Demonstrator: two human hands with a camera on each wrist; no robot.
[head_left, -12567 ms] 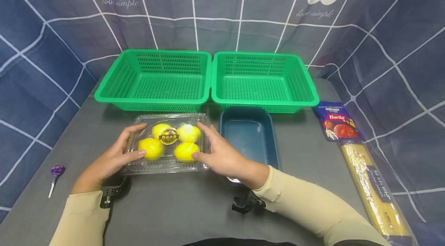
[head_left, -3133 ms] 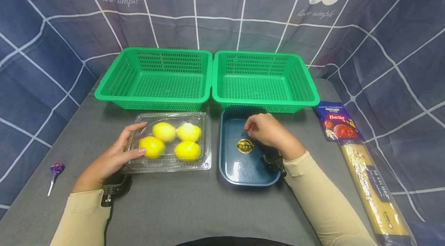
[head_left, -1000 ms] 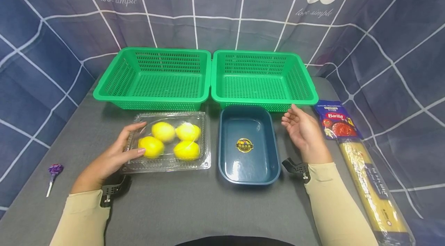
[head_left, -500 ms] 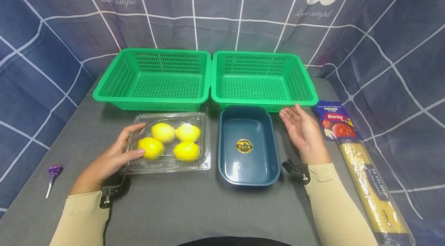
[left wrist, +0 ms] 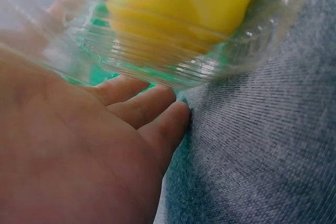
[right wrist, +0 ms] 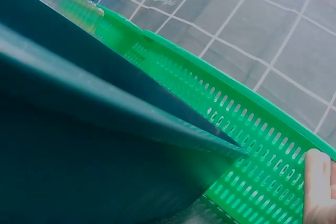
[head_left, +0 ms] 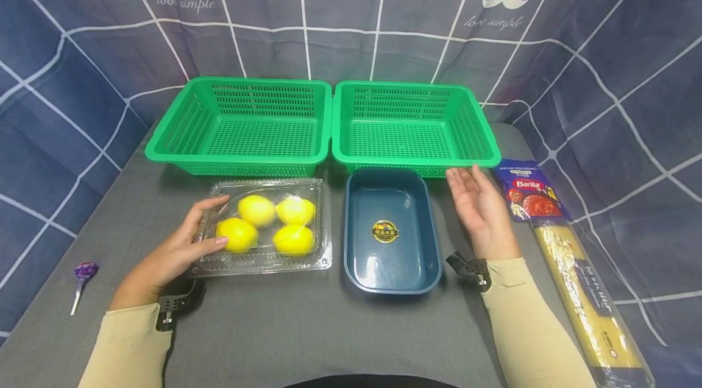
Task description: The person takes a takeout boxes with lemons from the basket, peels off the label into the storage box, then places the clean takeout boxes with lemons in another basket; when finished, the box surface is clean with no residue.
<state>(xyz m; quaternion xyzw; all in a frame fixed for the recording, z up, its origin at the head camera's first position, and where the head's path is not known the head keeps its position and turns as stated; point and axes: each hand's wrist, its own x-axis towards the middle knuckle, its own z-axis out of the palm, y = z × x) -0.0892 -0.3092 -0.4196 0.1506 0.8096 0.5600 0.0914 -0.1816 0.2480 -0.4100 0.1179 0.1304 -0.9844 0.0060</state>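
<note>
A clear plastic clamshell box holding several yellow lemons lies on the left of the grey table. Gripping its left end is my left hand, the thumb over the lid and the index finger at the far corner; in the left wrist view the other fingers touch its side beneath a lemon. A black-and-gold oval sticker sits on the floor of the dark blue tub. Right of this tub, my right hand is palm up with nothing in it, fingertips at the green basket's front rim.
Two green baskets, one left and one right, stand side by side against the curtain. At the right lie a Barilla pouch and a long pack of spaghetti. A purple lollipop lies far left.
The oval sticker, earlier on the box lid, is now in the blue tub. My right hand left the lid, reached over the tub, then moved right and unfolded. The left hand stays.
</note>
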